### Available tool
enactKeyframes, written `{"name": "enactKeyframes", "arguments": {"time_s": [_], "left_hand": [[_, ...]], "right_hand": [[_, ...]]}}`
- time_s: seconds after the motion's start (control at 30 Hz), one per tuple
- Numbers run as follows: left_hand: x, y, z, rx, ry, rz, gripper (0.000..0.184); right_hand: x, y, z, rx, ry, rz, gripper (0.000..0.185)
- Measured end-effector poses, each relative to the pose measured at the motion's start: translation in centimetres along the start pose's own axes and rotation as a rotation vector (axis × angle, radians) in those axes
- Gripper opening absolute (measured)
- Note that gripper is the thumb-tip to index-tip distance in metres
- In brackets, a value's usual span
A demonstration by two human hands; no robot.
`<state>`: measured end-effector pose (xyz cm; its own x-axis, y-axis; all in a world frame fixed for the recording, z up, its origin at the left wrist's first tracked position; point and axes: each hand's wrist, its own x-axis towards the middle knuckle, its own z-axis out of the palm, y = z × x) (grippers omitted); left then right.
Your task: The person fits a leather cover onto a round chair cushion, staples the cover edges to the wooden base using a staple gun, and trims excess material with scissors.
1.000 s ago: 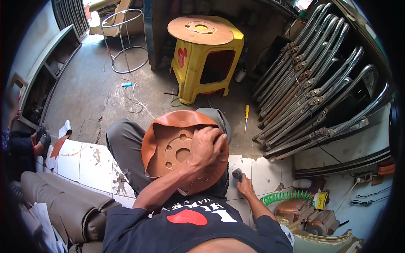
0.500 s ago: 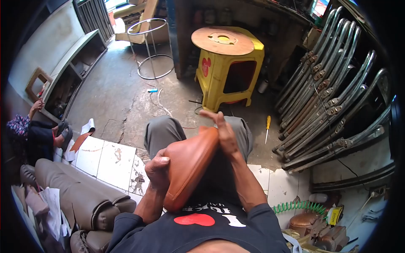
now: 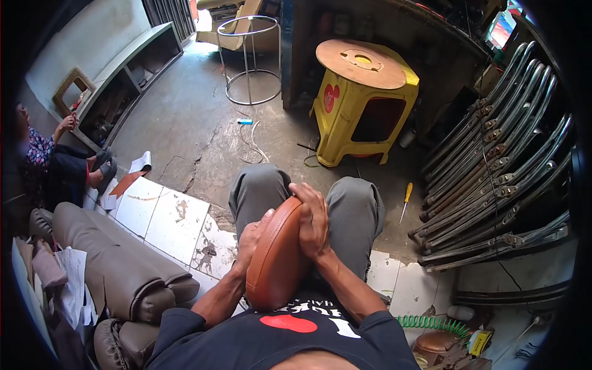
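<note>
A brown leather cushion (image 3: 280, 265) with a stitched seam along its edge stands tilted on edge over my lap, its lower end against my shirt. My left hand (image 3: 251, 242) grips its left side, the thumb pointing up along the seam; the other fingers are partly hidden. On the opposite side, my right hand (image 3: 314, 222) presses against the cushion with its fingers bent over the upper rim. The cushion is squeezed between both hands. My knees in grey trousers (image 3: 262, 185) lie just beyond it.
A yellow stool (image 3: 345, 117) bears a round wooden board (image 3: 361, 60). Nearby are a screwdriver (image 3: 406, 200), a metal ring frame (image 3: 253, 102) and stacked chrome tubes (image 3: 493, 160). Brown padded cushions (image 3: 117, 259) lie at left, where another person (image 3: 61, 160) sits. A green coiled hose (image 3: 435, 324) is at right.
The cushion has turned more edge-on, showing its seam towards me. My right hand has gone from flat with fingers spread to bent over the rim. The view has shifted slightly left.
</note>
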<state>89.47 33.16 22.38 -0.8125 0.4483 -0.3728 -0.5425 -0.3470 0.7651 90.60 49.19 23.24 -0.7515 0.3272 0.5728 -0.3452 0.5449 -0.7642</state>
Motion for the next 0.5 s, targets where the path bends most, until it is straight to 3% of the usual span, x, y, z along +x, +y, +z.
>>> {"name": "enactKeyframes", "arguments": {"time_s": [0.07,0.1,0.17,0.23,0.27,0.33,0.4,0.47,0.5], "left_hand": [[-0.4,-0.7,0.3,-0.055,-0.007,0.005,0.048],[0.1,-0.8,0.3,-0.029,-0.015,-0.014,0.047],[0.5,-1.1,0.0,0.031,-0.025,-0.058,0.044],[0.7,-0.1,0.3,0.032,0.009,-0.064,0.043],[-0.1,0.0,0.9,-0.013,0.055,-0.070,0.044],[0.7,-0.6,-0.6,-0.026,-0.050,0.038,0.048],[1.2,-1.1,-1.2,-0.078,-0.085,0.009,0.048],[0.8,-0.6,0.7,-0.048,-0.074,-0.009,0.049],[0.6,-0.7,1.6,0.072,-0.104,0.019,0.049]], "right_hand": [[-0.8,-2.9,-1.7,-0.106,-0.104,-0.238,0.047],[-2.0,-3.7,-2.0,-0.111,-0.106,-0.239,0.047],[-6.4,-6.3,-1.9,0.148,-0.519,-0.523,0.041],[-6.7,-7.2,-1.8,0.300,-0.629,-0.630,0.039],[-6.3,-7.5,-2.8,0.317,-0.549,-0.577,0.039],[-5.9,-8.2,-5.7,0.130,-0.228,-0.327,0.043],[-9.2,-5.0,-7.2,0.000,-0.227,0.164,0.059],[-11.7,-2.9,-7.6,0.100,-0.404,0.687,0.070],[-14.5,-0.7,-7.3,-0.052,-0.494,0.548,0.072]]}}
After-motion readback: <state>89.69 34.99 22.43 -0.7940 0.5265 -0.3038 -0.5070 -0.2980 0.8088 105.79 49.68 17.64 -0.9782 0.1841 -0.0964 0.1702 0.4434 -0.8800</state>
